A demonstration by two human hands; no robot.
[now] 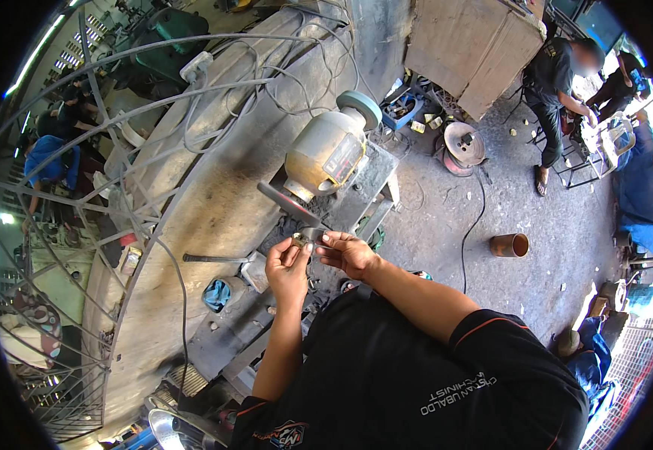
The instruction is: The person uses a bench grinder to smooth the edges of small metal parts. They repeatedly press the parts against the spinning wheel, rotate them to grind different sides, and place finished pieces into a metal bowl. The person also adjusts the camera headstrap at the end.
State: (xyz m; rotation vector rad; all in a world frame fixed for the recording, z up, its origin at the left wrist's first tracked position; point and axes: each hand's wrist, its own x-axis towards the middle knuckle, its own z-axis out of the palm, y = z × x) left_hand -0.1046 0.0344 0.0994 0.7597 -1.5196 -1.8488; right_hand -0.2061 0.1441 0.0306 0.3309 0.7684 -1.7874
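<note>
A bench grinder (319, 154) with a worn yellowish-grey motor housing stands in front of me on a metal stand. Its near wheel (287, 204) is dark and thin; the far wheel (361, 109) is thicker and greenish. Just below the near wheel, my left hand (289, 268) and my right hand (350, 256) meet, fingertips pinched round a small round metal piece (312, 233). The fingers cover much of it, so its exact kind cannot be told. It sits close to the wheel's edge; whether they touch is unclear.
A concrete wall with a metal grille (139, 161) and looped cables runs along the left. On the floor lie a blue crate (402, 111), a round reel-like object (463, 146), a black cable (470, 240) and a rusty pipe section (509, 245). Another person (555, 90) works at the far right.
</note>
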